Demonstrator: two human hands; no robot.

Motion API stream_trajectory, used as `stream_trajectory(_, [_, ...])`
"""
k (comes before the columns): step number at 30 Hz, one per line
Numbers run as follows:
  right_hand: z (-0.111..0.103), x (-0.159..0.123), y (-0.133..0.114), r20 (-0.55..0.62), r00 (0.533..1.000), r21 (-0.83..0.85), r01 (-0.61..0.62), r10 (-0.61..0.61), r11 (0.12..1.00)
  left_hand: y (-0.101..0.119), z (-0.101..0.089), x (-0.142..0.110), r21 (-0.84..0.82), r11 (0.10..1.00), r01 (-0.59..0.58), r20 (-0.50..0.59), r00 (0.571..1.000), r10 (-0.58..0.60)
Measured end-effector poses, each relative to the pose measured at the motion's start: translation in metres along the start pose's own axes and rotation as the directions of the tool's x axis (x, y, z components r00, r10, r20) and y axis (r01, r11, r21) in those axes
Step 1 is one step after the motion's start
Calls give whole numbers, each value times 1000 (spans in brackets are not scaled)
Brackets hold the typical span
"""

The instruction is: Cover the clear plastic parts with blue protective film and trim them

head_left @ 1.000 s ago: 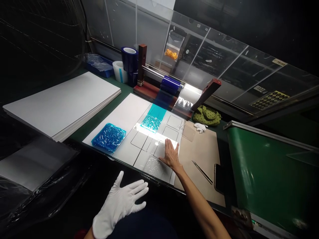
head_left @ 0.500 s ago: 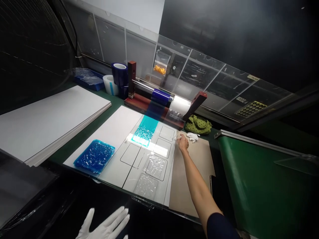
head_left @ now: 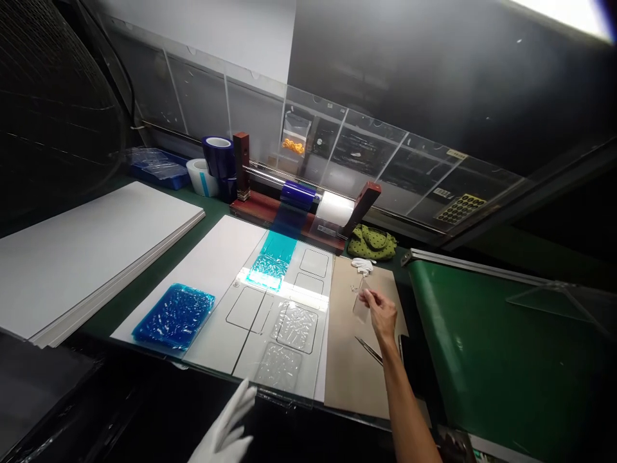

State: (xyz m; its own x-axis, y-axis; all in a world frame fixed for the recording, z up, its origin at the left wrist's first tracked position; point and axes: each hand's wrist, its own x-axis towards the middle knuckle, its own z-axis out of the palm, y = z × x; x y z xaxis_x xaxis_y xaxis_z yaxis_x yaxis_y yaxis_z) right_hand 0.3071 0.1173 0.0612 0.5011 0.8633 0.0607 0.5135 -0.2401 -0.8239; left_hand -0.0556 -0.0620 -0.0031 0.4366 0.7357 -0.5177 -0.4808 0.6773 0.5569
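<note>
My right hand (head_left: pixel 384 315) is bare and pinches a small piece of thin clear film (head_left: pixel 360 307) above the brown board (head_left: pixel 347 366). Under that forearm lie thin metal tweezers (head_left: pixel 369 350). My left hand (head_left: pixel 226 427), in a white glove, hovers empty in front of the table edge with its fingers stretched out. Ahead of it lies a glass plate (head_left: pixel 255 347) marked with black outlines. On this plate sit a clear wrinkled square (head_left: pixel 295 326), a second clear square (head_left: pixel 279 366) and a strip of turquoise film (head_left: pixel 274 257).
A stack of blue film squares (head_left: pixel 173 315) lies on white paper. Behind, a red stand (head_left: pixel 241 167) carries a blue film roll (head_left: pixel 297 194) and a white roll (head_left: pixel 335 209). A green cloth (head_left: pixel 371 242) and white sheets (head_left: pixel 96 257) flank the work area.
My right hand has drawn back toward me and now holds the clear film piece. The tweezers have come into sight. My left hand has turned and moved right. The view has shifted slightly.
</note>
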Motion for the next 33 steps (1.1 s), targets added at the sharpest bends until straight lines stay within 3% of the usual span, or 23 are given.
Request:
stream_trajectory(2, [-16, -44, -13, 112, 994, 243, -12, -16, 970, 11, 31, 15, 302, 940, -157, -21, 985, 171])
stream_trajectory(4, [-22, -89, -28, 223, 975, 424, -97, 1, 901, 26, 71, 25, 546, 807, -224, -17, 960, 278])
stream_trajectory(7, [-21, -145, -42, 346, 938, 581, -236, 26, 779, 39, 119, 27, 606, 684, -406, 145, 902, 406])
stream_trajectory(9, [-21, -169, -44, 409, 912, 634, -312, 37, 708, 40, 133, 24, 578, 656, -485, 197, 863, 464])
stream_trajectory(12, [-29, -185, -37, 404, 913, 663, -331, 50, 671, 37, 134, 16, 566, 609, -555, 208, 812, 546])
stream_trajectory(14, [-38, -186, -33, 298, 953, 615, -236, 56, 752, 39, 128, 11, 572, 570, -590, 275, 792, 544])
stream_trajectory(17, [-48, -187, -36, 176, 984, 396, -59, -12, 916, 48, 122, 7, 660, 441, -608, 397, 781, 483])
stream_trajectory(19, [-47, -191, -44, 251, 966, 322, -23, -62, 947, 55, 123, 5, 718, 345, -605, 431, 775, 463])
stream_trajectory(22, [-36, -198, -57, 430, 898, 357, -76, -91, 931, 63, 126, 1, 784, 241, -572, 450, 791, 414])
stream_trajectory(26, [-23, -203, -67, 469, 874, 351, -56, -124, 935, 69, 126, -6, 860, 31, -509, 464, 807, 366])
stream_trajectory(30, [-20, -208, -73, 410, 889, 128, 166, -205, 978, 67, 129, -9, 874, -141, -464, 480, 784, 393])
stream_trajectory(33, [-16, -214, -79, 394, 863, -117, 389, -317, 914, 58, 143, -6, 883, -322, -342, 455, 793, 406])
